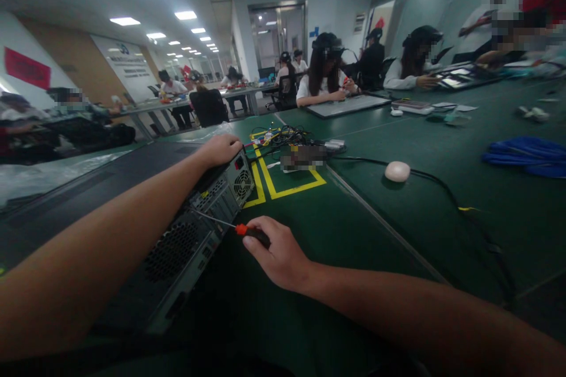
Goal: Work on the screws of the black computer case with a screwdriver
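A desktop computer case point(194, 230) lies on its side on the green table point(354, 230), its grey rear panel with fan grille facing me. My left hand point(220, 150) rests curled over the case's far top corner, gripping it. My right hand point(276, 253) is closed round the black and orange handle of a screwdriver point(241, 228). The thin shaft points left, and its tip touches the rear panel near the expansion slots.
A tangle of coloured cables point(283, 136) lies inside yellow floor-tape markings point(287, 188). A pale round mouse point(397, 171) with a black cord sits to the right, blue cloth point(526, 156) further right. Several other people work at tables behind.
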Demonstrator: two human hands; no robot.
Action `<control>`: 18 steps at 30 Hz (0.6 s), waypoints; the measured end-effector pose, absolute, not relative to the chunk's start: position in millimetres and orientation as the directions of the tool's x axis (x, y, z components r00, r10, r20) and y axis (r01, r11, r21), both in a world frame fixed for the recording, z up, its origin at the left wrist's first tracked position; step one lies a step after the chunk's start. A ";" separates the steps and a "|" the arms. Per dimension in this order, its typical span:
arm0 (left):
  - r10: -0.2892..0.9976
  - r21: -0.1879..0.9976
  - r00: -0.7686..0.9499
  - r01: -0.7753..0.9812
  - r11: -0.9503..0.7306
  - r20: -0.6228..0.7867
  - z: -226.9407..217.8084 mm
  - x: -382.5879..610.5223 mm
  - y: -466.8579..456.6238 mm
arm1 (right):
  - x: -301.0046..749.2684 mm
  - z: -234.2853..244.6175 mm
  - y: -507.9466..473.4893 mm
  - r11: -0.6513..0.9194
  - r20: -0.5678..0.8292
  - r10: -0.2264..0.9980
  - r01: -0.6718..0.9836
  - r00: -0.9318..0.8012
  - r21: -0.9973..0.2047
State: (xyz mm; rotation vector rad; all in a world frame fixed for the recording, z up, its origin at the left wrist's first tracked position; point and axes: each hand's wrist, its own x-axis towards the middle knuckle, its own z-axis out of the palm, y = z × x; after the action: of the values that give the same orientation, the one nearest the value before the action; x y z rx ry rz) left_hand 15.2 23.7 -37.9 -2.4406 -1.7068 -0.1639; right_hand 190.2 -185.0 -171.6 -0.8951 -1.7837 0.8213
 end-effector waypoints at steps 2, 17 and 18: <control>0.924 -0.067 0.341 0.940 -0.335 0.170 -37.6 15.8 22.6 | 189.9 -173.0 -183.9 0.522 0.460 0.842 0.203 -0.283 -0.829; 0.919 -0.071 0.342 0.940 -0.334 0.195 -41.4 12.1 28.9 | 190.8 -167.0 -187.4 0.399 0.322 0.877 0.167 -0.357 -0.901; 0.918 -0.072 0.345 0.939 -0.337 0.197 -41.4 12.1 28.8 | 190.9 -166.5 -187.6 0.399 0.321 0.879 0.174 -0.352 -0.900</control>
State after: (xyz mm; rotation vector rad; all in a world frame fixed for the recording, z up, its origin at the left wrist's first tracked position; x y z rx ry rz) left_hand 12.1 28.8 -41.4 -2.4295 -1.6962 -0.1808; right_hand 190.9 -187.6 -166.5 -0.9170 -1.7804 1.0115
